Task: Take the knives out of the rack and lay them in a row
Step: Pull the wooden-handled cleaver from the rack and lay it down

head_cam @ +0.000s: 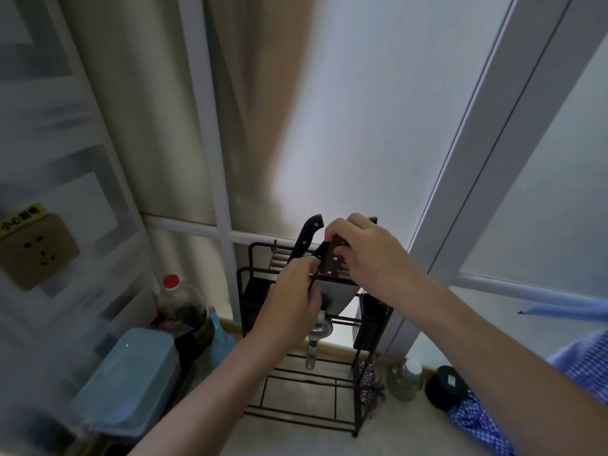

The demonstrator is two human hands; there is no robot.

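Observation:
A dark metal knife rack (250, 301) stands on the counter by the window. A black-handled knife (307, 236) sticks up from its back slots. In front of it, a brown-handled knife with rivets (333, 263) stands in the rack, its wide blade (339, 299) showing below the top bar. My right hand (371, 255) is closed around the top of the brown handle. My left hand (292, 297) pinches a smaller dark handle (319, 255) just left of it. A further dark handle tip (373, 220) peeks out behind my right hand.
A metal strainer (317, 334) hangs inside the rack. Left of the rack are a red-capped bottle (176, 301), a blue bottle (220, 334) and a blue plastic box (131, 376). Right of it stand a clear jar (406, 378) and a dark jar (447, 386). A wall socket (36, 251) is at far left.

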